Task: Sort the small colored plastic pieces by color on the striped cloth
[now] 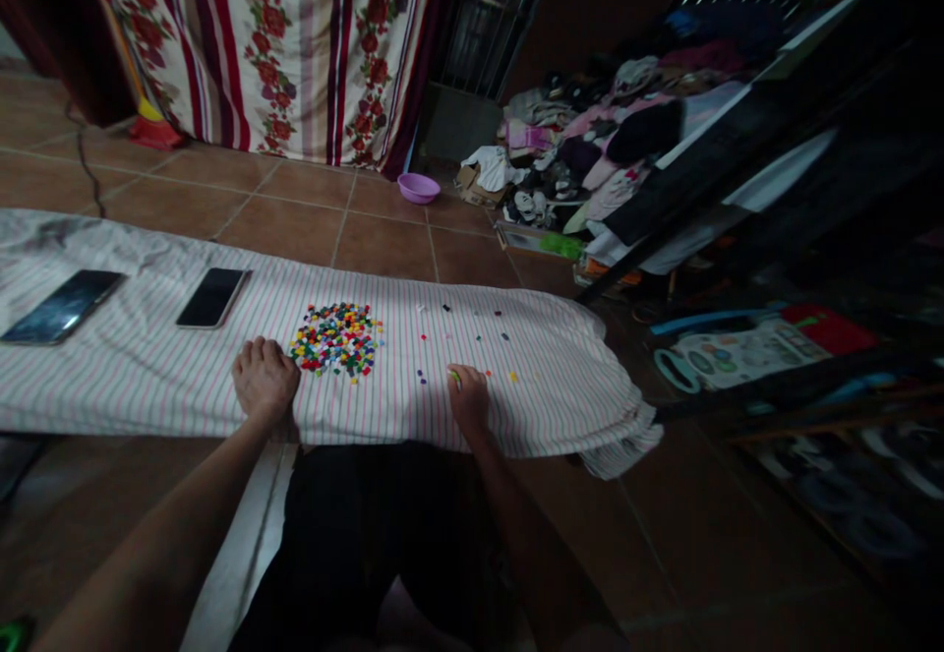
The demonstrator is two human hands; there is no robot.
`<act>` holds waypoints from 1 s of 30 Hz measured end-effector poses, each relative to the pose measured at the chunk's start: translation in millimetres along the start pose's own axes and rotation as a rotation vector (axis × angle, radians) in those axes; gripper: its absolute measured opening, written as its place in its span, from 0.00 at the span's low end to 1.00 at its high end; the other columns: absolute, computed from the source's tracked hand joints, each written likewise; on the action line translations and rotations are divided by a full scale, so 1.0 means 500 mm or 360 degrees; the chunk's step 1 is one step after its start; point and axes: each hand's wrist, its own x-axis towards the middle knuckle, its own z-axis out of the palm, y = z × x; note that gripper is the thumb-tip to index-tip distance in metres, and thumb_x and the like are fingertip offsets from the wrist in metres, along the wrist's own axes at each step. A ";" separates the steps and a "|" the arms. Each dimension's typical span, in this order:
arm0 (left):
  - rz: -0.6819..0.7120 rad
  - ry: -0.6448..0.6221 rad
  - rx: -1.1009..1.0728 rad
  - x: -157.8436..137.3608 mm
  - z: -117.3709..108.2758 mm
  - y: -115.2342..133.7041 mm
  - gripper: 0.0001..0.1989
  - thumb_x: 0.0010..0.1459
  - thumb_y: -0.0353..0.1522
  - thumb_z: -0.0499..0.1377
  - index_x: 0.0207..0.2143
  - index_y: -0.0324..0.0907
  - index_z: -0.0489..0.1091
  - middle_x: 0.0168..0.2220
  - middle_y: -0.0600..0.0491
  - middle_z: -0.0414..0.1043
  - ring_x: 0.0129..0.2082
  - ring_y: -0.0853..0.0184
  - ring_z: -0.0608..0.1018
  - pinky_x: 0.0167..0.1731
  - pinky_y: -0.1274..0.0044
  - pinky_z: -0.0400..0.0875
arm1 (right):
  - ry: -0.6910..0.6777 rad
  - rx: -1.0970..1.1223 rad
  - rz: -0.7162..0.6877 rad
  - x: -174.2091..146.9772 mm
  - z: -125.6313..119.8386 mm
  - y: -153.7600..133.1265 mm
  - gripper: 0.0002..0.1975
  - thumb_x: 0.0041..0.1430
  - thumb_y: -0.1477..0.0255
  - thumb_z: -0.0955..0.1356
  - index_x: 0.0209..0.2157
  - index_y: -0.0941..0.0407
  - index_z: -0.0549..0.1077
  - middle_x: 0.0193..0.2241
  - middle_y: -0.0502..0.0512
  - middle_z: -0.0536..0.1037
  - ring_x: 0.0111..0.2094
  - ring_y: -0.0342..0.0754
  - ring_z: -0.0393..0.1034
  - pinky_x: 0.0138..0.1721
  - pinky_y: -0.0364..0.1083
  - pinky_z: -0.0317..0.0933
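A heap of tiny multicoloured square pieces (335,339) lies on a striped cloth (354,278). My left hand (265,377) rests on the cloth at the heap's left edge, its fingers curled under and nothing showing in them. To the right of the heap, my right hand (469,398) pinches a small yellow-green piece (454,375) just at the cloth. Around that hand several single pieces sit apart in loose rows, among them a red piece (423,337), a black piece (446,308), an orange piece (488,373) and a yellow piece (513,377).
Two dark-screened phones, one larger phone (65,306) and one smaller phone (212,298), lie on the cloth at left. Beyond it are a purple basin (418,188) on the tiled floor, a floral curtain (310,52) and a clothes pile (590,141).
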 end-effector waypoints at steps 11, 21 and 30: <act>0.0027 -0.0001 -0.0003 0.002 0.003 -0.002 0.18 0.58 0.32 0.46 0.45 0.36 0.69 0.53 0.37 0.69 0.59 0.51 0.65 0.57 0.61 0.57 | -0.0006 0.0031 0.0005 0.002 0.001 -0.002 0.12 0.61 0.73 0.59 0.36 0.57 0.73 0.35 0.59 0.75 0.40 0.53 0.65 0.44 0.51 0.60; 0.0028 -0.0012 0.0008 0.002 -0.003 0.000 0.18 0.59 0.32 0.45 0.44 0.36 0.69 0.52 0.37 0.70 0.58 0.51 0.66 0.55 0.61 0.59 | -0.0038 -0.0022 -0.0061 0.005 0.008 0.001 0.13 0.61 0.75 0.58 0.37 0.56 0.74 0.35 0.58 0.75 0.40 0.53 0.65 0.45 0.51 0.57; -0.0022 -0.0027 -0.0065 0.001 -0.003 0.003 0.20 0.57 0.32 0.47 0.47 0.34 0.70 0.55 0.36 0.68 0.60 0.51 0.65 0.58 0.59 0.56 | -0.0003 0.0020 -0.0057 0.002 0.011 0.002 0.14 0.63 0.73 0.58 0.40 0.58 0.74 0.37 0.59 0.75 0.41 0.53 0.65 0.45 0.51 0.58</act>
